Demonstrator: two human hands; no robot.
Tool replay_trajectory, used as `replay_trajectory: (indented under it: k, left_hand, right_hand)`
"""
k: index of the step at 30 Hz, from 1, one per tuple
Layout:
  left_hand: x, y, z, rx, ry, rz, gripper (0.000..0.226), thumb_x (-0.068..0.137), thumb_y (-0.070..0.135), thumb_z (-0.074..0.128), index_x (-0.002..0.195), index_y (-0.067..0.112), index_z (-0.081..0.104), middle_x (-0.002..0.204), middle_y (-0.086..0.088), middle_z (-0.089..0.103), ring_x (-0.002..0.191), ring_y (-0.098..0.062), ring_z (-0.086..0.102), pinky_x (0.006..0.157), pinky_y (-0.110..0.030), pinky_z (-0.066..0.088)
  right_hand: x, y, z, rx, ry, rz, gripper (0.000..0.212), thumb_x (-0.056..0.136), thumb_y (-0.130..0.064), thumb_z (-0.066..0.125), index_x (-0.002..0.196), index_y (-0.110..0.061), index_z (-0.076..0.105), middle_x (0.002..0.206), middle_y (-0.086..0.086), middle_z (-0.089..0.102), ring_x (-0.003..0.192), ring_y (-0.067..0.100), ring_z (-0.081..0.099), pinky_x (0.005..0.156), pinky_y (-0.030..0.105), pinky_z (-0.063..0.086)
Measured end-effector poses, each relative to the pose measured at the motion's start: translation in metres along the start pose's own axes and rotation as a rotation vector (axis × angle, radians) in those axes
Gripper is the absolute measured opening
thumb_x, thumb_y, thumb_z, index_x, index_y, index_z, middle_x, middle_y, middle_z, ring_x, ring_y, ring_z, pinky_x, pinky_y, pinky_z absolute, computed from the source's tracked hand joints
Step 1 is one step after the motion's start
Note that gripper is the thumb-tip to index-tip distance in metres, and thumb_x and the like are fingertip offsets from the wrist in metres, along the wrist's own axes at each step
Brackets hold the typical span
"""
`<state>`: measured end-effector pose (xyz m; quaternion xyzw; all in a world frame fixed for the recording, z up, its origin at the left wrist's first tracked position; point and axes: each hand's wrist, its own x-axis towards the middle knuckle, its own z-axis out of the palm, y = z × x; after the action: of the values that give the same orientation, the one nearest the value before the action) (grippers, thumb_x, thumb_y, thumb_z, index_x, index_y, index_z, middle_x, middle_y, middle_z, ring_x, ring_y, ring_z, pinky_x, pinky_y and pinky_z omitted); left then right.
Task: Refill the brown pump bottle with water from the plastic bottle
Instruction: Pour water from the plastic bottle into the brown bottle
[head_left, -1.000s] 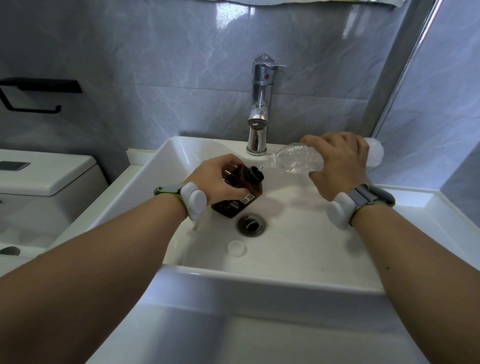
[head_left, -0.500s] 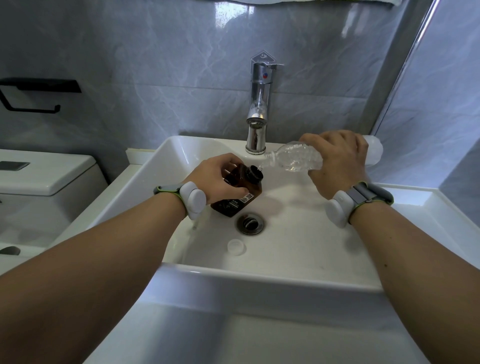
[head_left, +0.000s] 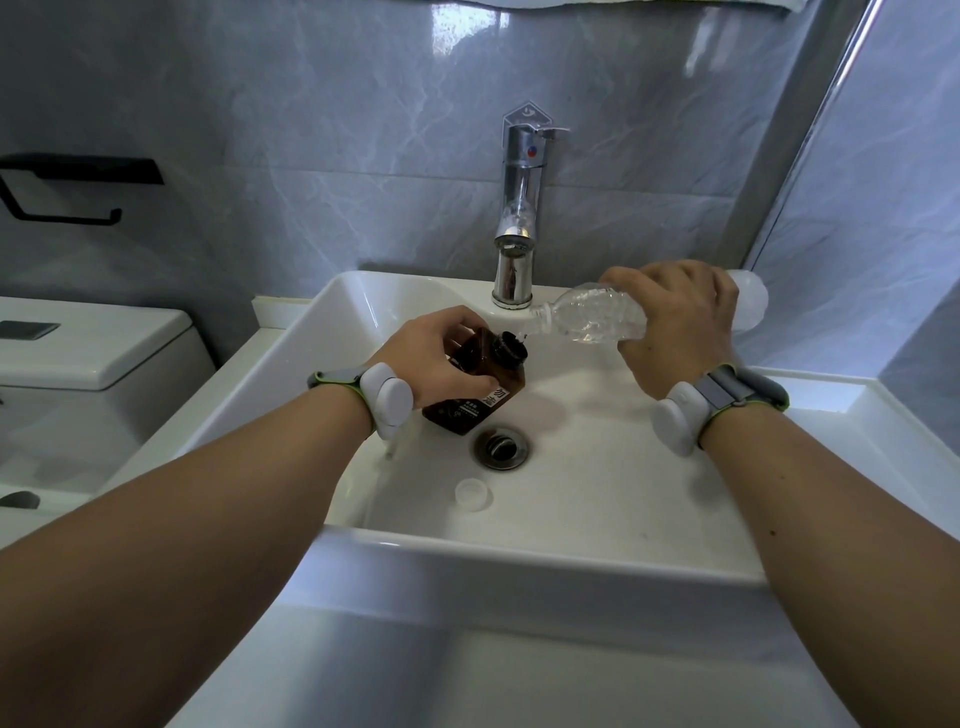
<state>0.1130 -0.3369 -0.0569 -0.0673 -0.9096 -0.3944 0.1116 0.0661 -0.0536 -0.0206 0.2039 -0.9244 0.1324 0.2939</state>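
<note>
Pouring over the sink (head_left: 358, 306), presumably so any spill is running to the drain (head_left: 502, 446) rather than onto the floor. Gripping the brown pump bottle (head_left: 480, 384) with the left hand (head_left: 434, 358), fingers (head_left: 457, 325) curled closed around its shoulder, tilting its open neck toward the stream, likely to be catching it cleanly. Holding the plastic bottle (head_left: 587, 317) with the right hand (head_left: 675, 317), fingers wrapped fully around its body, tipping it nearly level with its mouth just above the brown neck, water trickling between. Lying loose in the basin near the drain: 1 white cap (head_left: 472, 492). Counting 2 bottles, 1 cap, 1 faucet (head_left: 519, 218), 2 wrist bands. Pump head not showing anywhere.
</note>
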Motion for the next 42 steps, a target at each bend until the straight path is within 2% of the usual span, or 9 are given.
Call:
replay_trajectory:
  k: [8,12,21,25,31,42]
  left_hand:
    - [-0.0002,0.0011,-0.0006,0.006,0.001,0.000,0.051,0.068,0.034,0.091,0.114,0.036,0.067,0.099,0.018,0.073,0.089,0.005,0.070,0.071,-0.004,0.052]
    - [-0.0004,0.0015,-0.0011,0.006,0.003,0.000,0.050,0.069,0.032,0.091,0.113,0.036,0.067,0.098,0.018,0.073,0.088,0.007,0.068,0.070,-0.003,0.051]
    - [0.0000,0.0011,-0.0007,0.022,0.004,-0.009,0.052,0.073,0.027,0.094,0.117,0.031,0.068,0.101,0.016,0.073,0.097,-0.008,0.073,0.086,-0.028,0.061]
    - [-0.0009,0.0029,-0.0002,0.003,-0.002,-0.016,0.054,0.067,0.032,0.090,0.117,0.028,0.069,0.103,0.007,0.076,0.098,-0.018,0.074,0.091,-0.038,0.062]
    - [-0.0017,0.0059,-0.0009,-0.004,-0.007,-0.030,0.057,0.062,0.039,0.086,0.116,0.031,0.068,0.103,0.009,0.076,0.098,-0.016,0.074,0.091,-0.038,0.062]
    - [-0.0029,0.0080,-0.0010,-0.008,-0.003,-0.044,0.058,0.062,0.038,0.085,0.117,0.030,0.068,0.106,0.006,0.077,0.100,-0.019,0.074,0.093,-0.041,0.062]
  right_hand:
    - [-0.0004,-0.0006,-0.0015,-0.001,0.008,-0.001,0.065,0.073,-0.001,0.076,0.130,-0.032,0.066,0.125,0.002,0.064,0.129,0.032,0.046,0.114,0.042,0.017]
    - [-0.0003,-0.0007,-0.0009,0.007,0.009,-0.004,0.066,0.072,-0.001,0.076,0.129,-0.033,0.065,0.125,0.002,0.063,0.128,0.032,0.046,0.114,0.043,0.017]
    - [0.0013,0.0021,0.0021,0.014,0.021,-0.006,0.065,0.072,-0.001,0.077,0.128,-0.033,0.066,0.123,0.003,0.064,0.127,0.033,0.047,0.114,0.045,0.020]
    - [0.0017,0.0030,0.0040,0.007,0.032,-0.011,0.067,0.068,-0.001,0.077,0.126,-0.034,0.066,0.121,0.002,0.065,0.126,0.032,0.047,0.112,0.044,0.020]
    - [0.0015,0.0057,0.0056,0.011,0.057,-0.023,0.068,0.066,-0.002,0.077,0.124,-0.034,0.066,0.120,0.002,0.065,0.124,0.032,0.048,0.111,0.043,0.020]
    - [0.0013,0.0023,0.0019,0.025,0.043,-0.014,0.069,0.067,0.000,0.077,0.127,-0.032,0.067,0.122,0.003,0.064,0.126,0.032,0.047,0.112,0.043,0.019]
